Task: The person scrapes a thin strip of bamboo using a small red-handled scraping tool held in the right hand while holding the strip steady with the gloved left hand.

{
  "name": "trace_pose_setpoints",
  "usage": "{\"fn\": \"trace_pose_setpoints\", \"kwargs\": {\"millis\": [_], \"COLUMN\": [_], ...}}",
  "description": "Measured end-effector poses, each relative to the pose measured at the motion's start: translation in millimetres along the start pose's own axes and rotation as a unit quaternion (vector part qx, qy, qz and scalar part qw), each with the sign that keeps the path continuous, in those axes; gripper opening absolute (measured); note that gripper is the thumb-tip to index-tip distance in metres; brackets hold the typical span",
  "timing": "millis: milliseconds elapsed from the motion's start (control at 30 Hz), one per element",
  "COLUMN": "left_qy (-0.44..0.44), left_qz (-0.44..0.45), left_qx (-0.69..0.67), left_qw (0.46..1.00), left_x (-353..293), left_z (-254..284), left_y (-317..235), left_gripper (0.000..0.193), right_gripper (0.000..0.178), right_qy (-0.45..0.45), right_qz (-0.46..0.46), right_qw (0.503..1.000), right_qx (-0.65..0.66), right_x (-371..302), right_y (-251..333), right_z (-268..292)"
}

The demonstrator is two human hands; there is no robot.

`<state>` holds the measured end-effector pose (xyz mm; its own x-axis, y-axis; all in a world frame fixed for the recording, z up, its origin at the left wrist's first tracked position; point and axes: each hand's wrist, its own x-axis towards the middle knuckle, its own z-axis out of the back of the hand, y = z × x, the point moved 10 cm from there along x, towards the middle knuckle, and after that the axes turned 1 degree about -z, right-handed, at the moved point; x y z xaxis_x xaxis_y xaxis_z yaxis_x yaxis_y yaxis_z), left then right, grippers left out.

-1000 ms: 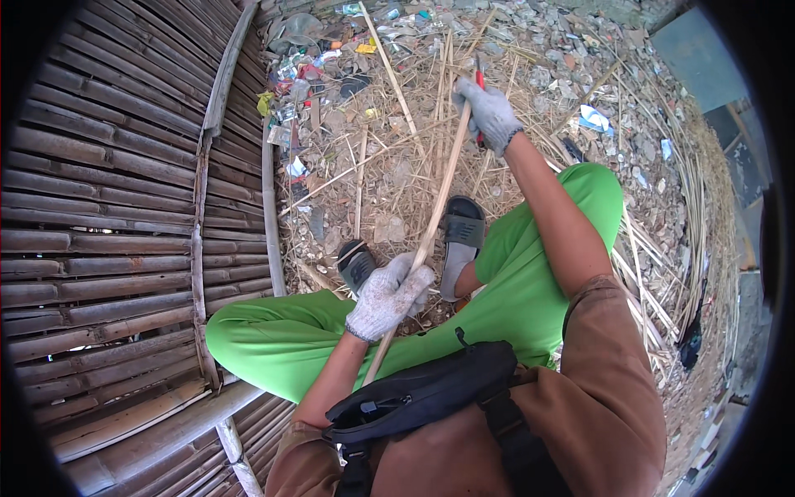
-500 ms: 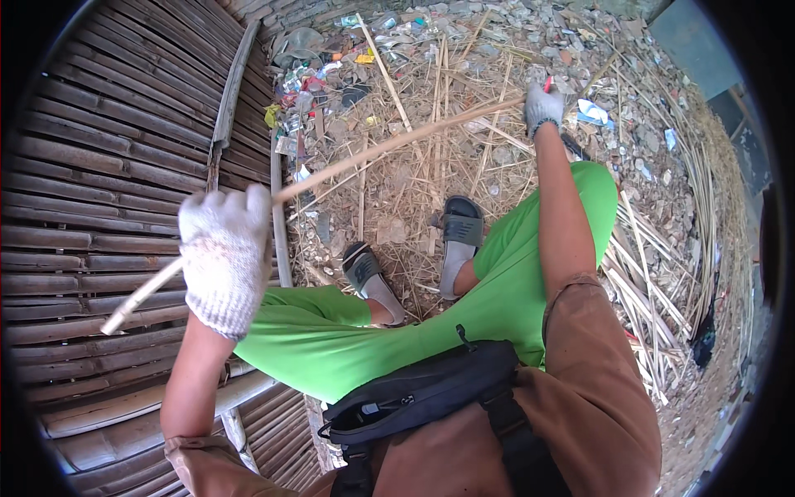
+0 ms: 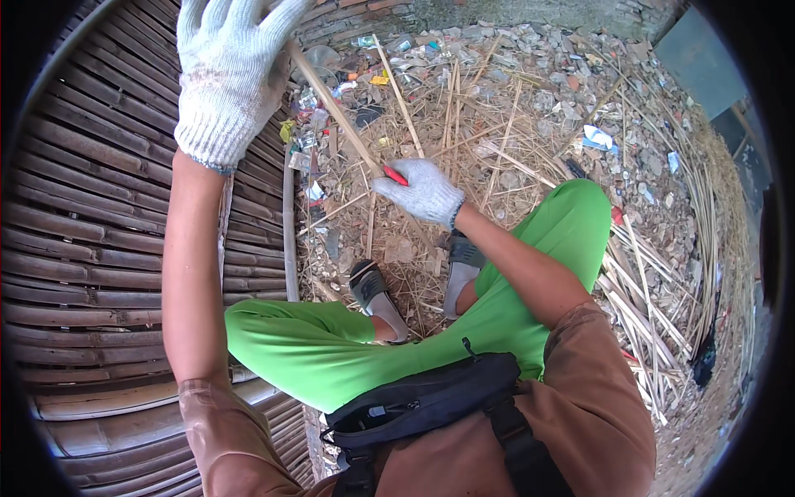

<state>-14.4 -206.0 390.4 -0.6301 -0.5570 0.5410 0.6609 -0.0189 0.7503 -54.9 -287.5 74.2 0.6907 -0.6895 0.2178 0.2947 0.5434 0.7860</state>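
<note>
Both my hands wear white knit gloves. My left hand [image 3: 228, 79] is raised at the upper left, its back toward me and its fingertips cut off by the picture's top edge. A long, pale bamboo strip [image 3: 331, 106] runs slantwise from under its thumb side to my right hand [image 3: 424, 190], above the littered ground. The right hand is closed around the strip's nearer part. A small red piece [image 3: 396, 176], like a tool's handle, sticks out between thumb and fingers there; the rest of it is hidden in the glove.
A slatted bamboo wall or platform [image 3: 91, 215] fills the left side. Split bamboo strips [image 3: 642, 290] lie heaped at the right. Shavings and litter [image 3: 489, 124] cover the ground before my sandalled feet. A brick wall [image 3: 497, 18] stands at the back; a black waist bag [image 3: 422, 398] crosses my lap.
My left hand has gone up and away, lifting its end of the strip. The right hand, with the red piece, has come left and nearer along the strip.
</note>
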Motion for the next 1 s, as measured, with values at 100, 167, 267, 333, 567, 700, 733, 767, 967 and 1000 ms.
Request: {"fn": "trace_pose_setpoints", "kwargs": {"millis": [100, 167, 267, 333, 567, 700, 733, 767, 967, 1000], "left_qy": [-0.109, 0.051, 0.239, 0.269, 0.228, 0.221, 0.215, 0.209, 0.183, 0.179], "left_qz": [0.166, 0.403, 0.460, 0.511, 0.551, 0.604, 0.608, 0.613, 0.585, 0.598], "left_qx": [-0.241, -0.509, -0.736, -0.732, -0.796, -0.744, -0.737, -0.730, -0.741, -0.735], "left_qw": [0.950, 0.759, 0.435, 0.361, -0.105, -0.182, -0.201, -0.220, -0.272, -0.265], "left_x": [-52, -119, -202, -221, -271, -334, -347, -359, -348, -347], "left_z": [-24, -81, -122, -115, -72, -56, -57, -58, -49, -45], "left_y": [-6, -51, -169, -200, -274, -302, -315, -325, -331, -328], "left_gripper": [0.062, 0.058, 0.055, 0.038, 0.030, 0.030, 0.030, 0.030, 0.030, 0.032], "right_gripper": [0.063, 0.053, 0.041, 0.044, 0.055, 0.056, 0.053, 0.053, 0.047, 0.046], "right_qy": [-0.048, -0.090, -0.091, -0.066, -0.117, 0.039, 0.093, 0.096, 0.163, 0.175], "right_qz": [-0.040, -0.107, -0.140, -0.211, -0.208, -0.180, -0.205, -0.204, -0.158, -0.135], "right_qw": [0.998, 0.973, 0.925, 0.902, 0.947, 0.980, 0.968, 0.968, 0.958, 0.960], "right_qx": [0.033, 0.185, 0.343, 0.372, 0.213, -0.079, -0.107, -0.111, -0.172, -0.174], "right_x": [-2, -1, 5, -7, 3, -13, -25, -35, -71, -71], "right_y": [1, 2, -2, -11, -109, -126, -135, -137, -135, -119], "right_z": [17, 32, 19, 10, 2, -48, -67, -77, -127, -130]}}
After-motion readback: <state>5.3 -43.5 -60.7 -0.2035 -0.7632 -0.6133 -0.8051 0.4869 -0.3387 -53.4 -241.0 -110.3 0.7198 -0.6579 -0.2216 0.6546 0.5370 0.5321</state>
